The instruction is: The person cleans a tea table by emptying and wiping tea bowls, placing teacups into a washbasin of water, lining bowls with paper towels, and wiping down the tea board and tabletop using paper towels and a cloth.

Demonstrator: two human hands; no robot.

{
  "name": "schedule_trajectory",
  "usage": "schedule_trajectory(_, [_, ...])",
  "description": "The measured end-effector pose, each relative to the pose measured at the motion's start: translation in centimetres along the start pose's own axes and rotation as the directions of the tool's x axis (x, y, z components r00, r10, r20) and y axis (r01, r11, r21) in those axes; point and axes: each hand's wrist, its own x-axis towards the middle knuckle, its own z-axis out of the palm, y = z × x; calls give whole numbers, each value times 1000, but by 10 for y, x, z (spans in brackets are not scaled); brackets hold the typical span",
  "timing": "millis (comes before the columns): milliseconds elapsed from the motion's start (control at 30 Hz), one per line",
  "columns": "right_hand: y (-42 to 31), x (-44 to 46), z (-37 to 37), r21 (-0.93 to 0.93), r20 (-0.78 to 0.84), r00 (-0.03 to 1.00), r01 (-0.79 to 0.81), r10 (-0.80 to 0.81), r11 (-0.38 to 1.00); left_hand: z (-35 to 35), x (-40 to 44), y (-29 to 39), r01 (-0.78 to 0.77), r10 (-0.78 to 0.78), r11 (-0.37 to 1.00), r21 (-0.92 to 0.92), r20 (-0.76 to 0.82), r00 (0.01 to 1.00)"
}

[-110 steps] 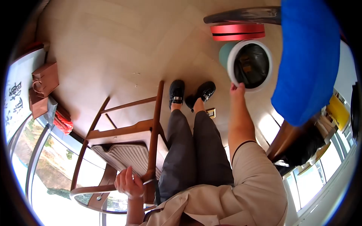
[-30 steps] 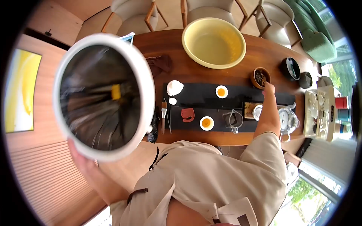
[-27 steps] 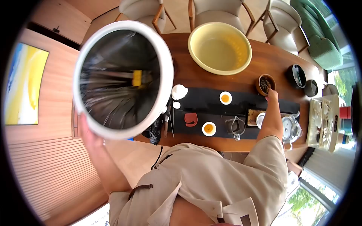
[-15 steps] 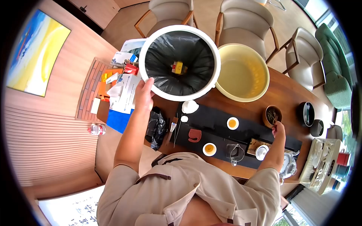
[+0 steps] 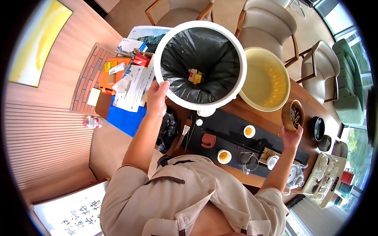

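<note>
As bowl (image 5: pixel 286 117) tilts, held in right grip (image 5: pixel 292 137)

Two hands (image 5: pixel 156 99) (image 5: pixel 292 135) showed, with one white-rimmed bin (image 5: pixel 158 59), one yellow basin (image 5: pixel 264 84), one brown bowl (image 5: pixel 288 118), two dark bowls (image 5: pixel 317 128) (image 5: pixel 325 143), two white cups (image 5: pixel 249 126) (image 5: pixel 224 151) of amber liquid (image 5: pixel 249 131), one brush (image 5: pixel 185 130) and one green sofa (image 5: pixel 348 76). Three beige chairs (image 5: pixel 181 13) (image 5: pixel 267 29) (image 5: pixel 323 69) lined one bench's (image 5: pixel 311 103) far side.

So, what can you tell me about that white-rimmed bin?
The bin has a round, smooth white rim, apparently plastic, and a crinkled black liner. Something small in yellow, red and white lies inside. The left hand grips the rim's lower left. Its mouth faces the camera, hiding its base. In view it overlaps the pale yellow basin; whether they touch is unclear.
</note>
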Motion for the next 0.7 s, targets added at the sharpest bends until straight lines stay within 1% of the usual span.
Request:
schedule_trajectory(33, [-1, 5, 12, 15, 69, 997, 38, -39, 999, -3, -1, -2, 11, -11, 1000, -7, -16, 1000])
schedule_trajectory(67, [-2, 10, 24, 7, 74, 996, 43, -44, 999, -7, -1, -5, 23, -23, 1000, -14, -32, 999])
schedule_trajectory(133, [-7, 13, 65, 1, 172, 985, 5, -5, 1000, -14, -4, -5, 22, -22, 999, -33, -13, 1000])
schedule_trajectory(167, [-8, 8, 100, -6, 175, 985, 9, -7, 1000, -11, -9, -2, 30, -31, 998, -51, -15, 999])
schedule_trajectory(233, [-4, -7, 179, -136, 210, 977, 75, -46, 988, -12, -11, 0, 62, -62, 994, -88, 8, 998])
schedule_trajectory(267, [-2, -2, 197, -179, 226, 974, 70, -28, 981, -9, -12, 3, 78, -79, 993, -91, -13, 997])
schedule_trajectory(333, [10, 2, 256, -322, 310, 950, 88, 17, 943, -6, -10, 5, 102, -97, 988, -117, 43, 994])
schedule_trajectory(400, [38, 18, 305, -519, 312, 946, 245, -85, 819, 0, -4, 12, 126, -119, 989, -82, 76, 990])
schedule_trajectory(433, [56, 25, 324, -643, 343, 932, 322, -115, 695, 1, -2, 16, 132, -117, 987, -92, 147, 982])
schedule_trajectory(467, [74, 26, 345, -742, 450, 872, 485, -192, 463, 1, 0, 19, 138, -114, 985, -100, 217, 970])
schedule_trajectory(500, [92, 26, 367, -778, 547, 793, 600, -266, 188, 1, 4, 21, 131, -104, 985, -112, 219, 970])
schedule_trajectory(533, [109, 23, 388, -687, 722, 622, 696, -303, -208, -1, 7, 20, 137, -106, 985, -107, 256, 961])
schedule_trajectory(567, [127, 21, 408, -642, 743, 654, 632, -146, -435, -2, 9, 20, 144, -109, 984, -102, 289, 951])
schedule_trajectory(600, [141, 23, 420, -533, 717, 697, 557, 10, -637, -4, 8, 20, 143, -106, 983, -116, 282, 954])
schedule_trajectory(633, [156, 33, 420, -239, 857, 495, 625, 140, -743, -6, 9, 20, 147, -108, 982, -119, 281, 954])
schedule_trajectory(667, [167, 44, 420, -95, 874, 417, 649, 248, -755, -9, 11, 21, 149, -110, 981, -121, 281, 953])
schedule_trajectory(700, [175, 45, 427, -105, 880, 420, 632, 224, -768, -12, 12, 23, 161, -121, 978, -132, 266, 956])
